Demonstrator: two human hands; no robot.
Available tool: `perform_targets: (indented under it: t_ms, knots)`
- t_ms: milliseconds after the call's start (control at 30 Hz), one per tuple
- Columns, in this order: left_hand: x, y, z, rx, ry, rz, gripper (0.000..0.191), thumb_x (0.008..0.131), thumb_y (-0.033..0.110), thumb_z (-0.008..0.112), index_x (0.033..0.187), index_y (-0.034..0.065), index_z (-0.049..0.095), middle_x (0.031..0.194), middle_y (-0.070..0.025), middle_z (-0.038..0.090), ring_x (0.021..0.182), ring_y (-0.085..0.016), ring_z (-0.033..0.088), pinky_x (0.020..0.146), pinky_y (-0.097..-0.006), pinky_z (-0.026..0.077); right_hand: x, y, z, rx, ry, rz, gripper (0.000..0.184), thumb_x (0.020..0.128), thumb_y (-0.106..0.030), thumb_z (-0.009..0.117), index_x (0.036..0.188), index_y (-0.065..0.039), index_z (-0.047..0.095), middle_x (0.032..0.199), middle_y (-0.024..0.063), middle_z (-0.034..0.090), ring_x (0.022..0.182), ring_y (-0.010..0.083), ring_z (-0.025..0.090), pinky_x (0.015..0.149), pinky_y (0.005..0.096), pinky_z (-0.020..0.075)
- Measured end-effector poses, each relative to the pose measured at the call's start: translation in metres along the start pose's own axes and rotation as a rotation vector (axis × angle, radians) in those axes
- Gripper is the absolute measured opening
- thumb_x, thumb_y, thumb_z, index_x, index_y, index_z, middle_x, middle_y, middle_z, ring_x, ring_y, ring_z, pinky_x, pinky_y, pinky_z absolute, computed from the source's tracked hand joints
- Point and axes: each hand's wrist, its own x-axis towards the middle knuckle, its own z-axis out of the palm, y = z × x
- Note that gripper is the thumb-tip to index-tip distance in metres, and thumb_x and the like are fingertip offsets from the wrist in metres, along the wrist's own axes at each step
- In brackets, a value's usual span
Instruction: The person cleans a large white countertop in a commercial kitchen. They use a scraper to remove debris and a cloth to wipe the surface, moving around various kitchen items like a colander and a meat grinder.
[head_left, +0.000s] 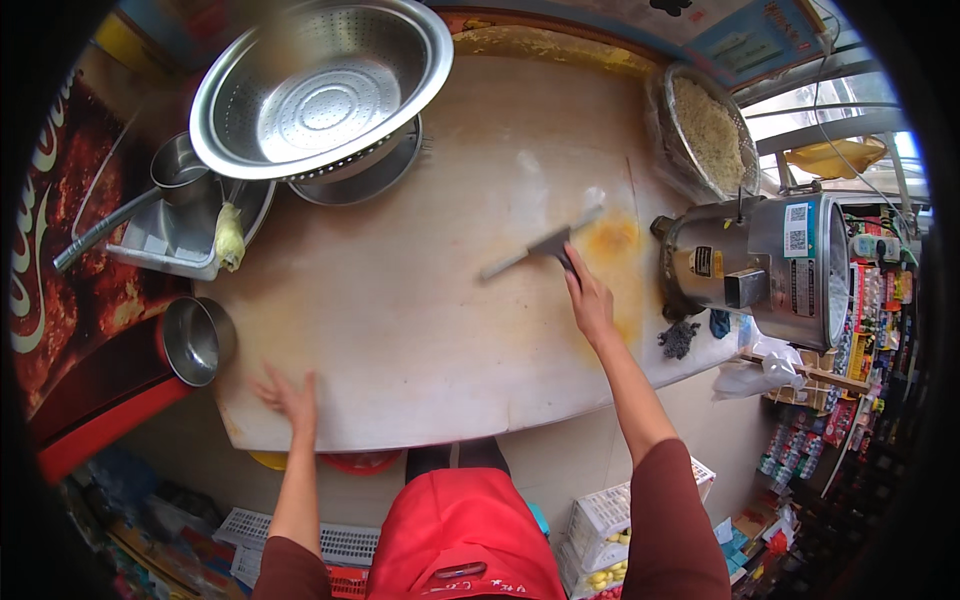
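My right hand (592, 304) is closed around the handle of a squeegee (550, 244), whose long blade lies slantwise over a pale worktable (420, 315). An orange-brown stain (611, 234) shows on the surface just right of the blade. My left hand (289, 397), slightly blurred, is at the table's near left part with its fingers apart and nothing in it. Left of it, a metal bowl (196, 341) rests tilted at the table's edge.
A large perforated steel basin (330, 105) stands at the back left, near a long-handled metal dipper (180, 169) and a tray (169, 240). At right are a bowl of rice-like food (709, 135), a steel cylindrical appliance (750, 266) and a dark scouring pad (679, 340). Crates (600, 517) stand below.
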Motion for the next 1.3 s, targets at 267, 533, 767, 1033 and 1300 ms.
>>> perform_targets:
  t_ms: [267, 533, 767, 1033, 1300]
  knots:
    - [0.014, 0.256, 0.055, 0.142, -0.538, -0.135, 0.155, 0.065, 0.054, 0.09, 0.156, 0.0134, -0.029, 0.155, -0.0354, -0.036, 0.142, -0.059, -0.029, 0.111, -0.0758, -0.002, 0.231, -0.012, 0.044, -0.227, 0.087, 0.15, 0.043, 0.104, -0.036, 0.05, 0.147, -0.035, 0.046, 0.101, 0.0188, 0.073, 0.094, 0.043, 0.069, 0.08, 0.0545, 0.0541]
    - [0.018, 0.257, 0.049, 0.224, -0.57, -0.14, 0.156, 0.066, 0.056, 0.09, 0.154, 0.0127, -0.032, 0.154, -0.0362, -0.037, 0.141, -0.061, -0.03, 0.111, -0.0767, 0.002, 0.012, 0.068, -0.016, -0.064, 0.017, 0.295, 0.054, 0.103, -0.028, 0.054, 0.153, -0.038, 0.037, 0.091, 0.0232, 0.07, 0.082, 0.0466, 0.066, 0.073, 0.0559, 0.0518]
    - [0.023, 0.247, 0.055, 0.353, -0.569, -0.089, 0.154, 0.064, 0.069, 0.084, 0.157, 0.0131, -0.026, 0.159, -0.0374, -0.023, 0.145, -0.064, -0.013, 0.111, -0.076, 0.012, -0.231, 0.068, -0.066, -0.073, -0.204, 0.536, 0.059, 0.101, -0.023, 0.058, 0.155, -0.034, 0.036, 0.087, 0.0232, 0.069, 0.079, 0.0449, 0.066, 0.071, 0.0542, 0.0518]
    - [0.029, 0.239, 0.061, 0.331, -0.53, -0.074, 0.157, 0.06, 0.073, 0.083, 0.157, 0.0136, -0.025, 0.16, -0.0381, -0.02, 0.145, -0.065, -0.011, 0.111, -0.0765, 0.013, -0.414, 0.105, -0.13, -0.329, -0.356, 1.004, 0.053, 0.103, -0.026, 0.054, 0.154, -0.034, 0.039, 0.087, 0.0235, 0.07, 0.08, 0.0449, 0.067, 0.073, 0.0544, 0.0509]
    - [0.035, 0.257, 0.095, -0.02, -0.102, -0.369, 0.108, 0.083, 0.084, 0.048, 0.164, 0.0243, 0.008, 0.17, -0.0201, -0.002, 0.154, -0.049, -0.003, 0.118, -0.0669, 0.003, -0.348, 0.067, -0.115, 0.024, 0.245, 0.758, 0.051, 0.105, -0.018, 0.048, 0.155, -0.014, 0.04, 0.149, 0.0187, 0.052, 0.131, 0.0387, 0.055, 0.104, 0.0419, 0.0461]
